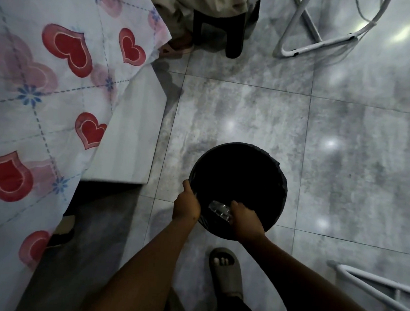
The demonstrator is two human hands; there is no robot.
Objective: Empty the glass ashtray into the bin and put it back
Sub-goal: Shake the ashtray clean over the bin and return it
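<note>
A round black bin [271, 168] stands on the grey tiled floor in front of me. My left hand [186, 203] grips the bin's near left rim. My right hand [245, 220] holds the clear glass ashtray [219, 209] tilted over the bin's dark opening, just inside the near rim. The inside of the bin is too dark to show any contents.
A table with a white heart-print cloth [57, 82] fills the left side. A dark stool [221, 26] with another person's foot beside it stands at the back. White metal frames [318, 39] sit at back right and near right. My sandalled foot [225, 270] is just behind the bin.
</note>
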